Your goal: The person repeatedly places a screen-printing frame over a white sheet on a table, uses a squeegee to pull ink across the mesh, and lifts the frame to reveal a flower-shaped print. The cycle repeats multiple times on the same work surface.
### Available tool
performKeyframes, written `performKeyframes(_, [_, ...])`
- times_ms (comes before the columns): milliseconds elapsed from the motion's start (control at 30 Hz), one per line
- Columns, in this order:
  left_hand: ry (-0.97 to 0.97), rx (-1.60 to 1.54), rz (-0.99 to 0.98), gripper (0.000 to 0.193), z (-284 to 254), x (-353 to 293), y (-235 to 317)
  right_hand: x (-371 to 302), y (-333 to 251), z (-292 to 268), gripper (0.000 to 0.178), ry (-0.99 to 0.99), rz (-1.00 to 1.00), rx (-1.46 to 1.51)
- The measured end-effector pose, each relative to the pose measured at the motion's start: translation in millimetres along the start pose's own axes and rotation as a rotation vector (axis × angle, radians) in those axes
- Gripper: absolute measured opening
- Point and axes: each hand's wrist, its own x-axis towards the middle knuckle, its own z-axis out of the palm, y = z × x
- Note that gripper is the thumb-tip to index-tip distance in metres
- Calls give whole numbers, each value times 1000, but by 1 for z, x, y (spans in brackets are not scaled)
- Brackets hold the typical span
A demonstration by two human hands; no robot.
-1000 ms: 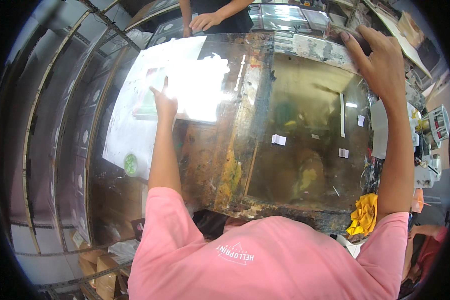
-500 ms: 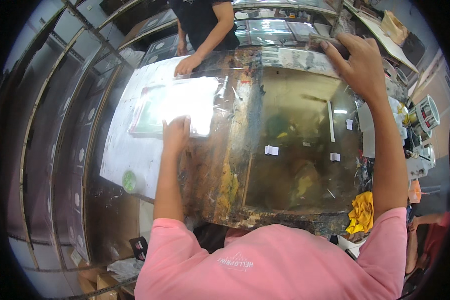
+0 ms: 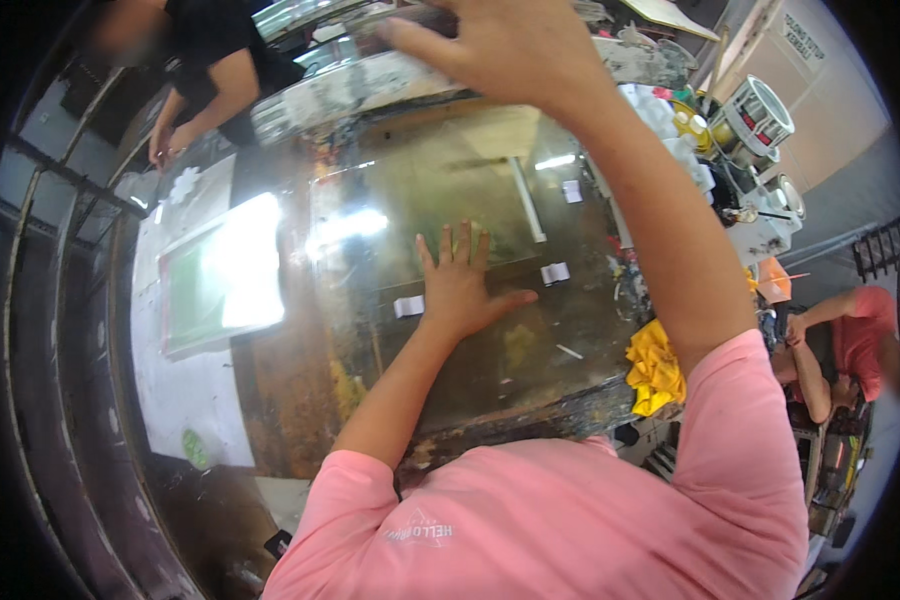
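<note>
My left hand (image 3: 460, 290) lies flat with fingers spread on a clear sheet (image 3: 395, 265) over the glossy, paint-stained worktop (image 3: 480, 375). Small white folded tabs (image 3: 408, 306) sit around it, one beside the wrist and another (image 3: 555, 272) past the thumb. A narrow white strip (image 3: 526, 200) lies beyond the fingers. My right hand (image 3: 515, 45) is raised at the far edge, its fingertips cut off by the picture's top. Its thumb reaches across a dark block-like piece (image 3: 425, 22), whose kind I cannot make out. To the left is a stack of shiny clear sheets (image 3: 195, 285).
Under the stack lies white paper (image 3: 175, 400), with a green-filled round tub (image 3: 194, 449). A yellow cloth (image 3: 656, 370) rests on the right edge. Paint tubs (image 3: 755, 115) stand farther right. A co-worker (image 3: 225, 85) stands far left; another person (image 3: 855, 345) is at right.
My left hand has moved right, from the sheet stack onto the worktop, where a clear sheet now lies. The view has shifted right. The far co-worker's hand has left the stack.
</note>
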Motion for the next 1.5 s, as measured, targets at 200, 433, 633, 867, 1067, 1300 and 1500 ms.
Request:
performKeyframes(200, [56,-34,38,132,17,18,51,7,10,9,59,11,-11,-22])
performKeyframes(433, [138,-55,93,129,24,18,52,17,4,-7,59,-35,-1,82])
performKeyframes(633, [199,-53,143,124,23,18,53,21,9,-16,59,-131,31,66])
performKeyframes(867, [282,-140,158,119,30,14,52,6,-13,-14,65,-127,90,-55])
performKeyframes(1067, [461,-675,-276,90,-57,-1,11,-9,-18,-1,57,79,21,6])
performKeyframes(1300, [437,-1234,-360,82,-119,-59,-52,-134,-32,26,45,-257,-66,74])
performKeyframes(1500, [360,-320,-432,108,-27,-92,-68,-194,-43,50,31,-839,140,370])
